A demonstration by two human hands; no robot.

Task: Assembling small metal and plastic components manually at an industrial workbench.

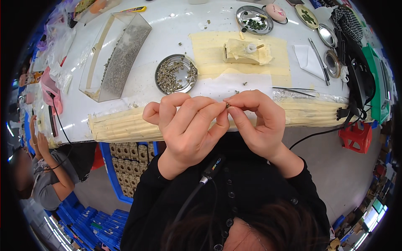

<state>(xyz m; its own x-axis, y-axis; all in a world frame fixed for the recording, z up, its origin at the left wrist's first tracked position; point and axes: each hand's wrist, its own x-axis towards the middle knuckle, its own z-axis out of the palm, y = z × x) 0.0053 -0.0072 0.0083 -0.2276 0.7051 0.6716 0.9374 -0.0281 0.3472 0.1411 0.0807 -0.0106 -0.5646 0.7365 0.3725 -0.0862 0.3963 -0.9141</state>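
Note:
Both hands meet above the table's taped front edge. My left hand [186, 125] and my right hand [259, 117] pinch a tiny dark metallic part [227, 105] between thumbs and fingertips. It is too small for its kind to show. Just beyond the left hand, a round metal dish [187, 87] holds many small grey-brown pieces. Past the fingertips lies a white paper sheet [251, 81], with a few loose bits on it. Farther off, a tape-wrapped block [238, 56] carries a small white piece with a thin stick.
A clear bin [94, 75] of small grey pieces stands left. Beyond the block, a metal dish [261, 30] holds dark green pieces. Tweezers [319, 62] and a black bag [360, 83] lie right. A blue crate [109, 175] stands below the edge; another person [54, 180] sits far left.

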